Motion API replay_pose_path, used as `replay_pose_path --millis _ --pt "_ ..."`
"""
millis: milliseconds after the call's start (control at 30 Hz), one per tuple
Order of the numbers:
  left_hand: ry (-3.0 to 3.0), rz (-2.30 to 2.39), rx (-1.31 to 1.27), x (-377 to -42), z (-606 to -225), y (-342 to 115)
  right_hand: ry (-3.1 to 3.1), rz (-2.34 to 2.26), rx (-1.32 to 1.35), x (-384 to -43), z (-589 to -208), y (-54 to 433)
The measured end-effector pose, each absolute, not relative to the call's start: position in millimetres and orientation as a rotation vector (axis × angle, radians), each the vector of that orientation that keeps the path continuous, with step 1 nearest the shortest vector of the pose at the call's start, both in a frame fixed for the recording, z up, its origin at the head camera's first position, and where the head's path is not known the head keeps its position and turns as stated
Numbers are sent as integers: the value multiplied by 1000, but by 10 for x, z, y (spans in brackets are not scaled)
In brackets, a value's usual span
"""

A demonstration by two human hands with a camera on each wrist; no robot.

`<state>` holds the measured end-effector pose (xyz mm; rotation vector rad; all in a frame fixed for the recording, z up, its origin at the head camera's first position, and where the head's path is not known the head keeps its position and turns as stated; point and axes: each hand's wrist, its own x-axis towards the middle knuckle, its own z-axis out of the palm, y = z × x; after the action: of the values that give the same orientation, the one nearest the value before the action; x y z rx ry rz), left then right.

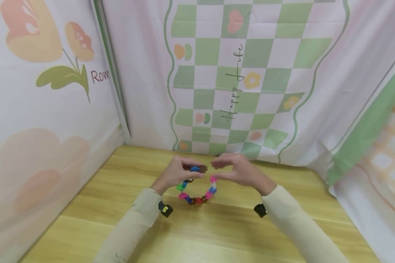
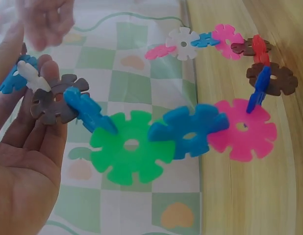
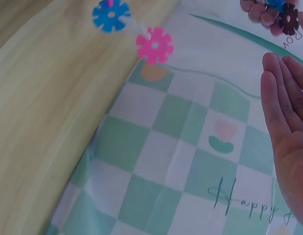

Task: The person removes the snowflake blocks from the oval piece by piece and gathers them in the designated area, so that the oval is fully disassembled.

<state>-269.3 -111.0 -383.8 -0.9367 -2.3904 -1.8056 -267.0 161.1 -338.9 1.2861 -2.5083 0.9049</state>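
Note:
A chain of interlocking plastic snowflake discs (image 1: pixel 199 200) hangs in a curved loop with an opening between its two ends. My left hand (image 1: pixel 177 172) pinches one end, close to a blue disc (image 1: pixel 195 169) and a brown disc (image 1: pixel 203 169). In the left wrist view a green disc (image 2: pixel 132 164), a pink disc (image 2: pixel 242 142) and several others follow along the loop. My right hand (image 1: pixel 239 171) holds nothing, its fingers fairly straight in the right wrist view. Just beside its thumb in the head view is the pink disc (image 3: pixel 155 54) at the chain's other end.
Below the hands lies a wood-grain table (image 1: pixel 217 237). A green-and-white checked cloth (image 1: pixel 230 80) hangs behind it, a flower-print cloth (image 1: pixel 36 109) on the left, and another cloth (image 1: pixel 365 138) on the right. Both wrists carry a small black camera (image 1: pixel 165 209).

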Motion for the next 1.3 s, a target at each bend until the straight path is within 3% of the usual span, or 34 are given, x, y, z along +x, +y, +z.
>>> replay_pose_path --millis 667,1000,1300 --pt "-2417 -1739 -1051 -2686 -3889 -1090 -2569 1035 1348 -2697 -3427 1383" --pt "-2316 -1318 -1178 -2673 -4045 -1154 -2543 1061 1269 -2720 -3450 1478" --pt "-1979 -868 -1051 -2635 -4131 -946 -2504 1090 1190 -2724 -3515 1552"
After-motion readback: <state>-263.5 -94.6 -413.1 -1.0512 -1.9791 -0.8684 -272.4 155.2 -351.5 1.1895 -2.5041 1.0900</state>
